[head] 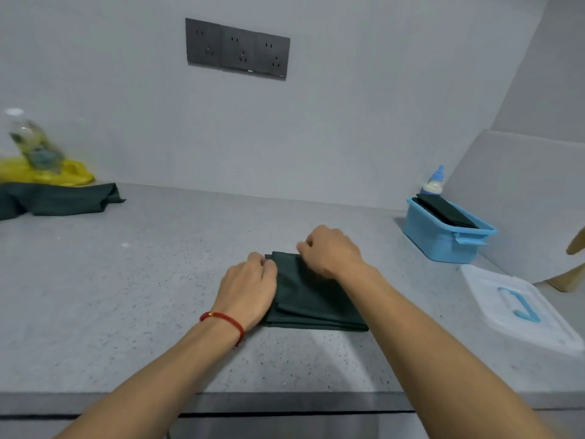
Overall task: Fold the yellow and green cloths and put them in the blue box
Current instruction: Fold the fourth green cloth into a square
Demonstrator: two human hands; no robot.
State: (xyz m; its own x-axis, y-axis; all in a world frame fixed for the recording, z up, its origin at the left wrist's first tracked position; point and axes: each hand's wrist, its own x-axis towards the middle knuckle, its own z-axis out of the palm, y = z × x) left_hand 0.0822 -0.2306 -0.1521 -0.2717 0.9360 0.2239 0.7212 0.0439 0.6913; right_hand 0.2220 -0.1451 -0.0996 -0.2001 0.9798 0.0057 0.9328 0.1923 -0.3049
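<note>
A dark green cloth (311, 299) lies folded into a small rectangle on the grey counter, in the middle. My left hand (250, 288) grips its left edge with curled fingers. At the far edge, my right hand (332, 251) pinches the cloth. The blue box (443, 239) stands at the right against the wall, and a folded dark green cloth (446, 210) leans inside it. More green cloth (60, 199) lies unfolded at the far left, with crumpled yellow cloth (47, 174) behind it.
A clear lid with a blue handle (519, 307) lies on the counter in front of the box. A small bottle with a blue cap (433, 182) stands behind the box. A clear plastic bottle (30, 141) rests on the yellow cloth. A wooden piece (569, 267) shows at the right edge.
</note>
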